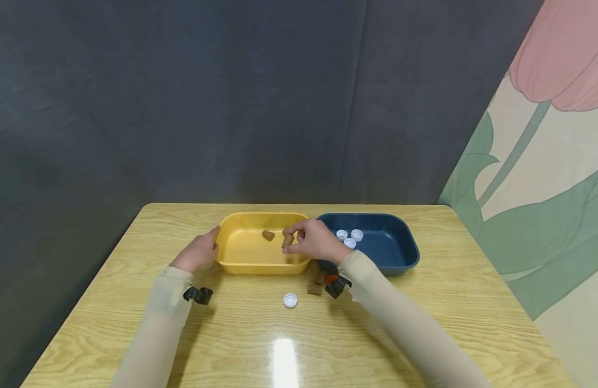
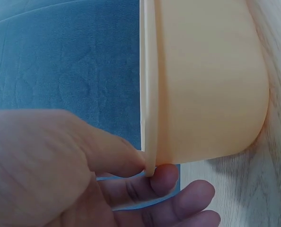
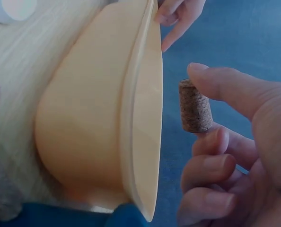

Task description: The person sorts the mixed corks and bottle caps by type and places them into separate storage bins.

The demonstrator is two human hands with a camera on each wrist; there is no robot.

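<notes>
My left hand (image 1: 198,252) pinches the left rim of the yellow tray (image 1: 260,269), its thumb on the rim and a finger beneath in the left wrist view. Above the tray's right part, my right hand (image 1: 320,240) holds a brown cork (image 3: 195,108) between thumb and index finger, the other fingers curled below. One loose cork (image 1: 268,235) lies on the tray floor; another shows partly behind the right fingers. Beside it, the navy tray (image 1: 407,253) contains three white bottle caps, one of them a cap (image 1: 357,235) near its middle.
On the table in front of the trays lies a white bottle cap (image 1: 290,300). Close to the right wrist sit a cork (image 1: 314,290) and more corks, partly hidden by the arm. A dark cloth (image 1: 260,108) hangs behind the table.
</notes>
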